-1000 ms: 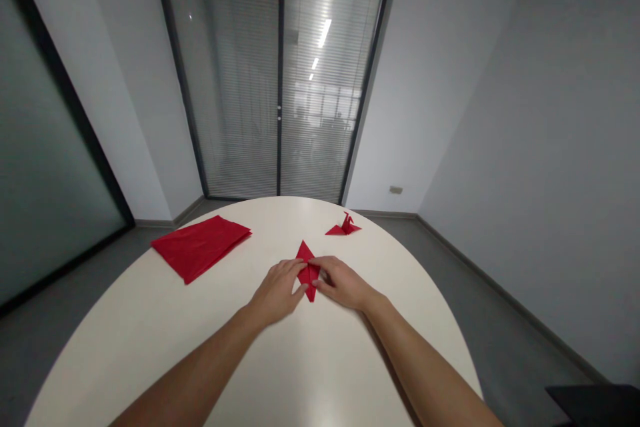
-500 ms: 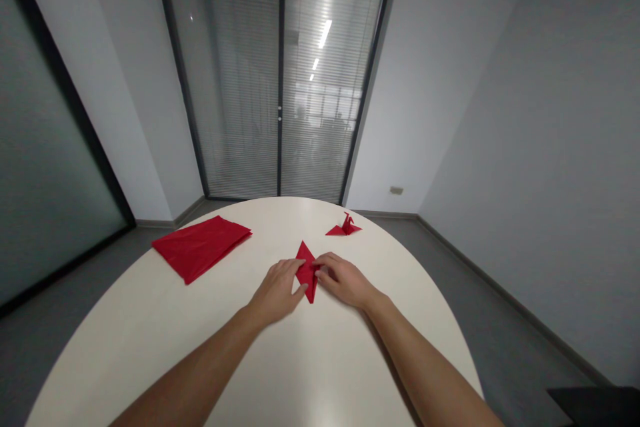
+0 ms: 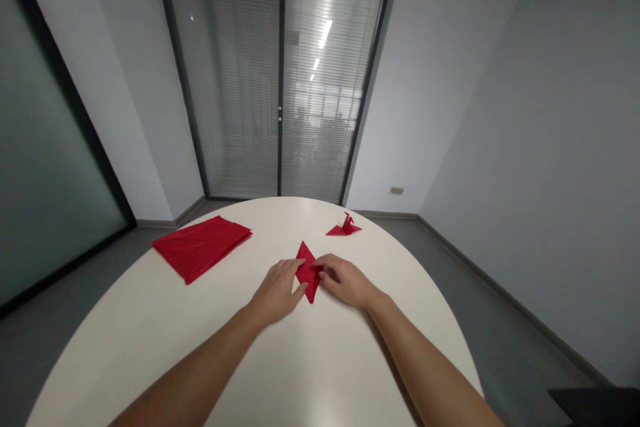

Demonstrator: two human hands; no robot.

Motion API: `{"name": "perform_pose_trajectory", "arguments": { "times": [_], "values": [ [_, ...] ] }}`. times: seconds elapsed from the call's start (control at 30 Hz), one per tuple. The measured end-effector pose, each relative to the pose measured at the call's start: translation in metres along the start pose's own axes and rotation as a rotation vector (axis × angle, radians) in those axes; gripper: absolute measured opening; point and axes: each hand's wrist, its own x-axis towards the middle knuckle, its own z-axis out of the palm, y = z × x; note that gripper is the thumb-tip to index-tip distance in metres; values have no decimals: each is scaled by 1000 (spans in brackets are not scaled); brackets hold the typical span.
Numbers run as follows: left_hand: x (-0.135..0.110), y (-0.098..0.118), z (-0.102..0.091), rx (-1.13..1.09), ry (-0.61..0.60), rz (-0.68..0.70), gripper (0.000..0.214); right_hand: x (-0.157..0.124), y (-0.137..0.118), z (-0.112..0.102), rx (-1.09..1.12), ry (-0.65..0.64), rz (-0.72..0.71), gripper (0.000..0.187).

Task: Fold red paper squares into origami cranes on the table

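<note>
A diamond-shaped piece of folded red paper [image 3: 309,273] lies on the table between my hands, one point toward the far side and one toward me. On its left side rest the fingertips and thumb of my left hand [image 3: 280,287], stretched out and apart, steadying the sheet. My right hand [image 3: 345,279] is closed, pinching the paper's right edge between thumb and forefinger. Its fingers hide part of that edge. A finished red paper crane [image 3: 346,225] with spread wings stands just beyond, to the right.
The round white table [image 3: 280,373] carries a stack of red paper sheets [image 3: 200,247] at the left. Behind the table's far edge is a glass partition with blinds [image 3: 245,80]. A dark object [image 3: 595,405] shows at the lower right corner.
My right thumb and fingers have shifted very slightly at the paper's right edge, where a little more red shows. The left hand, crane and stack stay as they were.
</note>
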Motion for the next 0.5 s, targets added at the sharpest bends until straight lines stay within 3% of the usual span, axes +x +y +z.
{"name": "perform_pose_trajectory", "arguments": {
  "times": [0.23,0.5],
  "values": [
    [0,0,0,3,14,3,43,-1,0,1,-19,-18,37,41],
    [2,1,0,-34,32,-12,38,0,-4,-2,-61,-21,55,22]
  ]
}}
